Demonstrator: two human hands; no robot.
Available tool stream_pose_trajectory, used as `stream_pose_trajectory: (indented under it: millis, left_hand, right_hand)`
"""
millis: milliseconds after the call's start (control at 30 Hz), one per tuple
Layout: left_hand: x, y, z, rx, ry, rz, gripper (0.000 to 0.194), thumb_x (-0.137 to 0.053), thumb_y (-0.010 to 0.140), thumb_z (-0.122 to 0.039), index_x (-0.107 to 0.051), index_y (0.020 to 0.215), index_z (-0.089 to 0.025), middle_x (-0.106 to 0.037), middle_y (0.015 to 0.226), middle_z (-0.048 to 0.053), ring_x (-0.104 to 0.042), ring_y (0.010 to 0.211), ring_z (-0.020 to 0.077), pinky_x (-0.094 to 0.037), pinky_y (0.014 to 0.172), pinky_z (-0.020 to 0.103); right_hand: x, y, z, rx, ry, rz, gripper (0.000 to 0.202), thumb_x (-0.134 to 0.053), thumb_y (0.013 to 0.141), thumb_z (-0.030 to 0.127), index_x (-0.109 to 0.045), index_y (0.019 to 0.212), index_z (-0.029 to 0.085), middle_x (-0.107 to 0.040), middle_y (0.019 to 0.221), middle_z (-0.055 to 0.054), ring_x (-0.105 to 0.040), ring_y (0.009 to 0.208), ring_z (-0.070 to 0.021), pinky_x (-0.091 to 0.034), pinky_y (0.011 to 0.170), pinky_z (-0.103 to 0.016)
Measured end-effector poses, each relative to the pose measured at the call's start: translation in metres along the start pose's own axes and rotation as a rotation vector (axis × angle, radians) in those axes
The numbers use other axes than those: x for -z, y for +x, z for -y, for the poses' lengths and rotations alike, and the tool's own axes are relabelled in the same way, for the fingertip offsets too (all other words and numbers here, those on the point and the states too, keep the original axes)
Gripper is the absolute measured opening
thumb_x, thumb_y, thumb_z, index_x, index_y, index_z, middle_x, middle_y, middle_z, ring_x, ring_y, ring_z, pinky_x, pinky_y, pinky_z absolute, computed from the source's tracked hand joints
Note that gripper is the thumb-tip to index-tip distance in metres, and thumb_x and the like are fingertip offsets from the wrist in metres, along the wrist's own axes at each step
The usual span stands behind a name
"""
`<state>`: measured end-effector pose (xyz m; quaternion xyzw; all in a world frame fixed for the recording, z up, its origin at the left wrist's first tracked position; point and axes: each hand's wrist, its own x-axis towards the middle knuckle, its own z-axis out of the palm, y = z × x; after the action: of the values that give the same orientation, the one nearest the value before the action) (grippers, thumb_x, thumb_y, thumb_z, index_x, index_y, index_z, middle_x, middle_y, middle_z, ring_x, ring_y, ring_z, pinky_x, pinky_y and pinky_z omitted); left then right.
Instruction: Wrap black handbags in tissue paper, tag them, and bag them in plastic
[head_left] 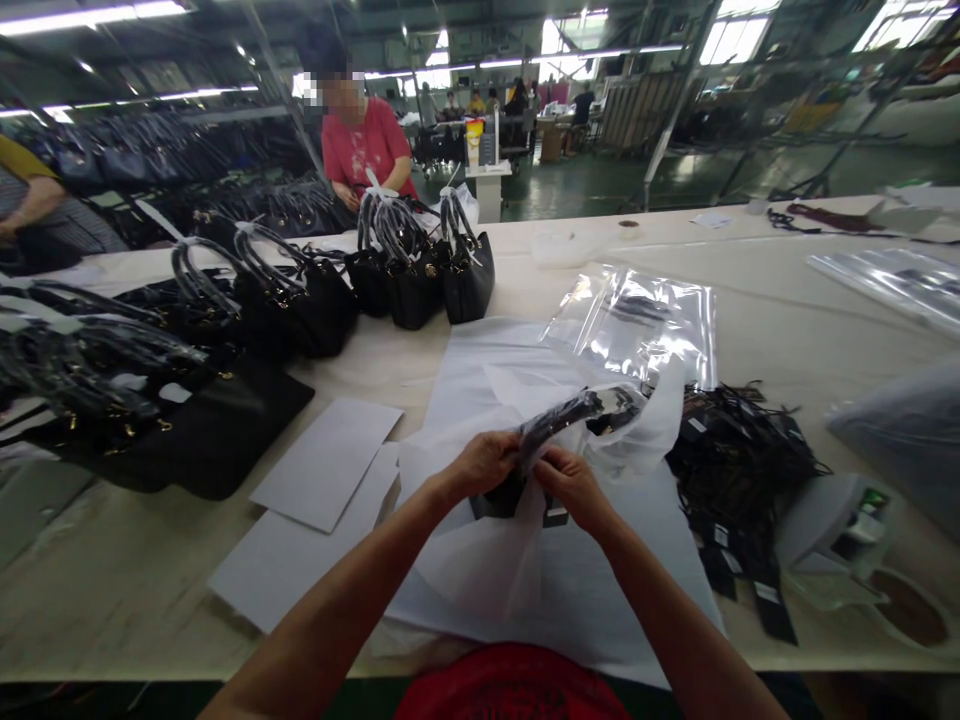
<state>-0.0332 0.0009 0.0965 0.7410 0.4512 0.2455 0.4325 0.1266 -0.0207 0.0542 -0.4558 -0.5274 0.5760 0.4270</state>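
Note:
In the head view, a black handbag (pixel 501 497) lies on white sheets at the middle of the table, partly covered by thin white tissue paper (pixel 487 570). Its dark handle (pixel 559 418) has a clear plastic wrap and points away to the right. My left hand (pixel 484 462) is closed at the near end of the handle, pinching the wrap or tissue. Close beside it on the right, my right hand (pixel 568 480) is closed on the white tissue. The fingertips of both hands nearly meet, and what exactly lies between them is partly hidden.
Several black handbags (pixel 217 420) stand at the left and back. White boards (pixel 330 460) lie left of the sheets. Clear plastic bags (pixel 652 320) are behind, and black tags (pixel 742 460) and a tape dispenser (pixel 832 540) at the right. Across the table stands a person (pixel 365 145).

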Motion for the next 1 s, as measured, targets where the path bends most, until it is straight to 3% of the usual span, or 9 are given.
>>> stream_pose_trajectory:
  millis: [233,433,600,733,933,1000]
  left_hand:
    - [0.003,-0.018,0.006,0.037,0.045,-0.188,0.015,-0.054,0.071,-0.017,-0.068,0.066,-0.017,-0.051,0.070,0.000,-0.051,0.064,0.0113,-0.040,0.060,0.021]
    - [-0.006,-0.035,0.012,0.091,-0.352,-0.364,0.006,-0.065,0.063,-0.022,-0.068,0.061,-0.016,-0.057,0.081,0.003,-0.050,0.062,0.0087,-0.039,0.053,0.020]
    - [-0.007,-0.030,0.013,0.228,-0.592,-0.241,0.026,-0.066,0.064,-0.039,-0.059,0.064,-0.013,-0.047,0.055,-0.003,-0.033,0.040,0.0045,-0.024,0.039,0.020]
    - [-0.002,-0.028,0.020,0.195,-0.492,-0.170,0.032,-0.052,0.073,-0.048,-0.051,0.067,-0.017,-0.050,0.057,-0.002,-0.034,0.040,0.0063,-0.026,0.039,0.021]
    - [0.003,-0.041,0.021,0.056,-0.071,-0.168,0.011,-0.056,0.070,-0.023,-0.051,0.062,-0.018,-0.046,0.061,-0.003,-0.040,0.056,0.0104,-0.031,0.055,0.023]
    - [0.001,-0.048,0.018,0.015,0.034,-0.179,0.013,-0.054,0.073,-0.019,-0.050,0.061,-0.018,-0.046,0.065,-0.002,-0.039,0.059,0.0116,-0.031,0.059,0.025]
  right_hand:
    - [-0.004,-0.011,-0.007,0.010,-0.107,-0.118,0.023,-0.059,0.074,0.043,-0.058,0.073,0.019,-0.053,0.054,0.005,-0.045,0.050,-0.0110,-0.036,0.051,-0.024]
    - [-0.004,-0.021,-0.010,0.032,-0.329,-0.171,0.023,-0.054,0.077,0.043,-0.057,0.074,0.021,-0.057,0.061,0.003,-0.050,0.057,-0.0131,-0.038,0.057,-0.025]
    - [-0.008,-0.014,-0.003,-0.019,-0.336,-0.199,0.022,-0.052,0.075,0.039,-0.057,0.066,0.020,-0.058,0.058,0.002,-0.052,0.056,-0.0137,-0.039,0.059,-0.026]
    - [-0.009,-0.012,-0.005,-0.017,-0.327,-0.216,0.021,-0.055,0.071,0.039,-0.058,0.065,0.020,-0.059,0.059,0.002,-0.052,0.058,-0.0141,-0.040,0.060,-0.027]
    - [-0.001,-0.021,-0.014,-0.042,-0.120,-0.153,0.025,-0.071,0.057,0.028,-0.065,0.079,0.018,-0.065,0.077,-0.001,-0.059,0.077,-0.0177,-0.047,0.073,-0.031]
    - [0.003,-0.024,-0.014,-0.093,-0.110,-0.167,0.031,-0.073,0.054,0.025,-0.065,0.083,0.019,-0.064,0.081,-0.001,-0.058,0.076,-0.0177,-0.048,0.066,-0.030]
